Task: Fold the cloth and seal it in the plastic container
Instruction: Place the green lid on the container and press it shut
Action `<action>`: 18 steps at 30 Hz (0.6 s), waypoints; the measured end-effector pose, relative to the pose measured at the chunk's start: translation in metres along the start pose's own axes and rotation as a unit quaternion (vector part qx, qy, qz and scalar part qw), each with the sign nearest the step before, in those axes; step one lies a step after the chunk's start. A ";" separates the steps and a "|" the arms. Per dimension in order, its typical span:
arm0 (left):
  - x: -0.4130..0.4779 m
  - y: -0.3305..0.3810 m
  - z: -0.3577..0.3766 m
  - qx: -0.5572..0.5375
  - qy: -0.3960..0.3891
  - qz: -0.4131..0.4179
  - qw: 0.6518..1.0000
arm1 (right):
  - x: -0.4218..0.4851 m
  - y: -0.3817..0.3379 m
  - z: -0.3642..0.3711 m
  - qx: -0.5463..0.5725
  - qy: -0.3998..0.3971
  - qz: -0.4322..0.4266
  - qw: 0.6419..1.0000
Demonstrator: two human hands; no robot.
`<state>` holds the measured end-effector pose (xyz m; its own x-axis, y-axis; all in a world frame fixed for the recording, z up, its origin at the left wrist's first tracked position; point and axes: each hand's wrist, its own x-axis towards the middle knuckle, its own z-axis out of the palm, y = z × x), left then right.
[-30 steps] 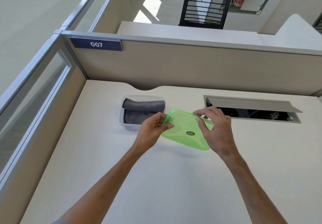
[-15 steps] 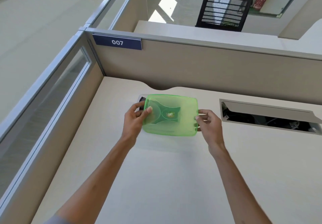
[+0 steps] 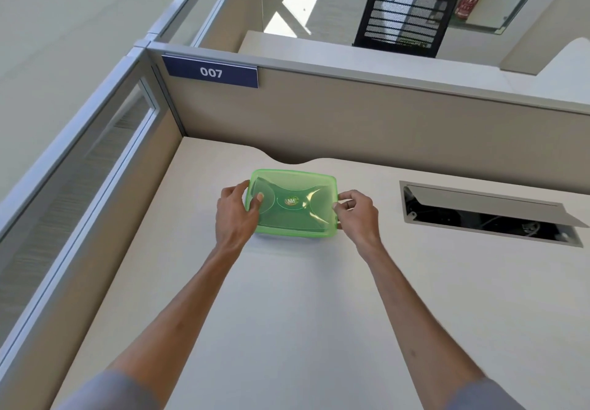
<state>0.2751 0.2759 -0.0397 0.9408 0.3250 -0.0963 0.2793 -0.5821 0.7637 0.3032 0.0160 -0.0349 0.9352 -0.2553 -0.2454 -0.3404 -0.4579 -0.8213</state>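
**Lid over box, both ends held**

Green lid (image 3: 292, 203) sits over the plastic container on the desk (image 3: 287, 314); dark folded cloth shows through it. Left hand (image 3: 234, 214) grips the lid's left end, thumb on top; right hand (image 3: 356, 214) pinches the right edge. Lid looks thin, light, springy, a bit slick — likely to bow if pressed mid-panel. Better to press along the rim and corners (whether any corner has seated, cannot tell).

Pale beige table (image 3: 287, 314), smooth, set against partition. Container (image 3: 297, 235) under green lid (image 3: 293, 205) sits on table near back edge, left of centre. Open cable hatch (image 3: 488, 214) recessed in tabletop at right, well apart from container.
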 end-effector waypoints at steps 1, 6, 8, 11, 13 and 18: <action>0.001 -0.001 0.000 -0.002 -0.005 -0.004 1.000 | 0.001 0.001 0.001 -0.002 0.002 0.000 1.000; 0.006 -0.005 -0.004 0.001 -0.016 -0.004 1.000 | 0.003 0.004 0.007 -0.021 0.006 0.003 1.000; 0.007 -0.006 -0.005 0.005 -0.013 -0.007 1.000 | 0.002 0.003 0.010 -0.028 0.003 0.002 1.000; 0.009 -0.005 -0.004 0.007 -0.011 -0.014 1.000 | 0.003 -0.001 0.013 -0.037 0.010 0.000 0.999; 0.010 -0.006 -0.005 -0.003 -0.014 -0.020 1.000 | 0.003 -0.002 0.014 -0.038 0.013 0.004 0.999; 0.011 -0.011 -0.006 -0.074 -0.025 -0.062 0.995 | 0.001 0.002 0.015 -0.037 0.011 0.020 0.999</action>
<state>0.2811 0.2899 -0.0452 0.9104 0.3481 -0.2235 0.3652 -0.4226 0.8295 0.3046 0.0275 -0.0439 0.9187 -0.2926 -0.2652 -0.3844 -0.5089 -0.7702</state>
